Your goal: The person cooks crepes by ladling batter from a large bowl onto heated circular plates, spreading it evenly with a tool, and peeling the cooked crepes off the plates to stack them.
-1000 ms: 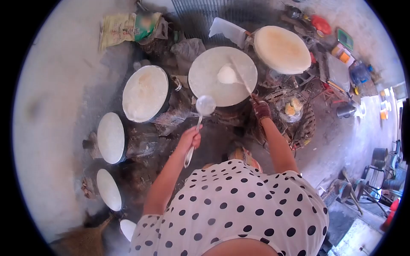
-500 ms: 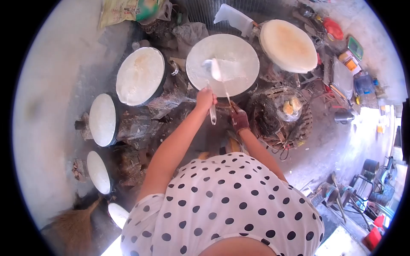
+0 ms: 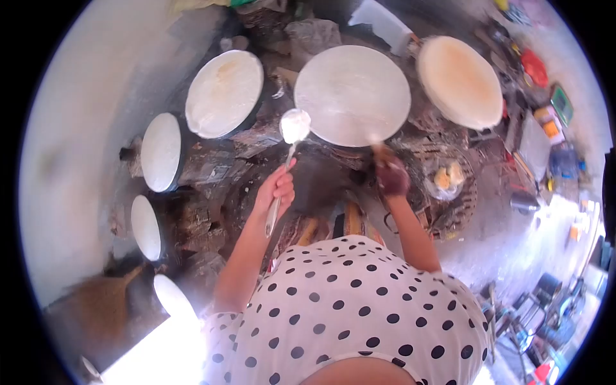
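Note:
My bare left hand (image 3: 277,189) is closed round the handle of a metal ladle (image 3: 290,154). The bowl of the ladle holds white batter (image 3: 296,126) and sits by the front left rim of a big round griddle (image 3: 351,93). A pale, smooth layer covers that griddle. On my right hand (image 3: 393,178) is a dark reddish glove, and its fingers grip a wooden-handled tool (image 3: 378,151). Motion smears the tool's pale far end at the griddle's front edge, so its shape cannot be made out.
A stack of round flatbreads (image 3: 459,82) lies at the right. More griddles curve round the left, including a coated one (image 3: 224,94) and a pale one (image 3: 161,152). Near my right hand stands a basket (image 3: 467,208) with a bag of yellowish pieces (image 3: 449,175).
The ladle has come off the griddle, leftward and toward me, now showing batter in its bowl. My right hand has shifted right, drawing its tool back to the front edge. The view has shifted.

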Demonstrator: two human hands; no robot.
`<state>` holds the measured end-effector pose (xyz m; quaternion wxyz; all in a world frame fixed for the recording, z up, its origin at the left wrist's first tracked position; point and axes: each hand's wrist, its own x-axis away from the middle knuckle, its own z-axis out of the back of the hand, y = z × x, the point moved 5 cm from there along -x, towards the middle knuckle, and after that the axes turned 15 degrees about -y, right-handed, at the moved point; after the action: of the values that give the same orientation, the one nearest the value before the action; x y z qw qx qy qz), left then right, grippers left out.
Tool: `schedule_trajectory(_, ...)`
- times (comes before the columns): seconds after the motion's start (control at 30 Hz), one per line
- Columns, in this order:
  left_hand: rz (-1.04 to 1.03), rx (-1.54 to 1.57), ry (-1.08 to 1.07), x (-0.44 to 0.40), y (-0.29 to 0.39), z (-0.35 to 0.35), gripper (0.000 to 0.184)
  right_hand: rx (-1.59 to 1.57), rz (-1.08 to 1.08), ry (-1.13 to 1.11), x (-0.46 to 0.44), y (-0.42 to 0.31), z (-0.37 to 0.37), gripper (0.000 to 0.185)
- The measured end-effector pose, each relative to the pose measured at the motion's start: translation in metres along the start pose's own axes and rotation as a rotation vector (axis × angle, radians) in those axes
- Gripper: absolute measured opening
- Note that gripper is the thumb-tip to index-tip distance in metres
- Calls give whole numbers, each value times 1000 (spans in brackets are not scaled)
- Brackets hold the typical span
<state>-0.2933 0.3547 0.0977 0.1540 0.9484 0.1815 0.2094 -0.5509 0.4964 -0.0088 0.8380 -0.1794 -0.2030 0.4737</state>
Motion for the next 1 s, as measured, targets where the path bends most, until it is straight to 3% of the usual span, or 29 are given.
schedule_trajectory(0.03, -31, 8, 14, 12, 1, 7, 35, 12, -169, 74, 16, 10, -1, 40)
schedule_trajectory(0.1, -25, 223, -24, 35, 1, 21, 31, -92, -287, 6, 61, 25, -32, 39)
schedule_trajectory(0.17, -120, 318, -16, 59, 14, 33, 31, -53, 178, -76, 85, -2, -45, 39)
schedule_trajectory(0.2, -158, 409, -14, 72, 19, 39, 32, 83, 147, -263, 80, -3, -47, 39)
schedule_trajectory(0.23, -191, 500, -20, 85, 24, 45, 33, 95, 182, -271, 60, -7, -47, 39)
schedule_trajectory(0.27, -289, 464, -13, 101, 34, 38, 36, 29, -95, -96, 34, 5, -36, 40)
schedule_trajectory(0.3, -320, 475, -21, 116, 42, 37, 36, 8, -222, -8, 7, 12, -32, 40)
schedule_trajectory(0.33, -327, -7, 173, 135, 55, 45, 38, -23, -346, 83, -19, 18, -27, 41)
schedule_trajectory(0.37, -311, -489, 368, 152, 70, 48, 40, -21, -95, 173, -50, 11, -28, 42)
schedule_trajectory(0.4, -281, -675, 488, 161, 80, 48, 42, -17, 159, 261, -78, -6, -25, 43)
schedule_trajectory(0.43, -303, -656, 491, 163, 88, 61, 42, 119, 305, 184, -96, -50, -22, 42)
schedule_trajectory(0.5, -376, -344, 362, 164, 95, 91, 41, 103, 302, 33, -116, -145, -17, 40)
schedule_trajectory(0.53, -400, -31, 279, 161, 104, 101, 41, -45, 162, -22, -138, -180, -22, 40)
schedule_trajectory(0.57, -416, -14, 277, 163, 116, 108, 41, -61, 208, -116, -165, -207, -40, 40)
schedule_trajectory(0.6, -481, 224, 199, 166, 125, 113, 40, -78, 248, -216, -188, -234, -60, 40)
schedule_trajectory(0.63, -543, 460, 121, 171, 135, 115, 40, 87, 68, -365, -201, -273, -70, 41)
schedule_trajectory(0.67, -555, 470, 128, 183, 144, 114, 40, 175, 159, -308, -215, -300, -93, 42)
schedule_trajectory(0.7, -528, 50, 349, 206, 153, 111, 40, 314, 358, -256, -239, -313, -143, 39)
schedule_trajectory(0.73, -473, -368, 563, 225, 165, 112, 40, 135, 438, -203, -230, -365, -139, 30)
schedule_trajectory(0.77, -476, -344, 584, 232, 172, 118, 40, 58, 482, -158, -227, -400, -152, 25)
schedule_trajectory(0.87, -433, -239, 593, 241, 187, 150, 38, 270, 471, -259, -216, -494, -181, 41)
schedule_trajectory(1.0, -427, 73, 505, 244, 196, 185, 37, 522, 538, -278, -228, -525, -210, 36)
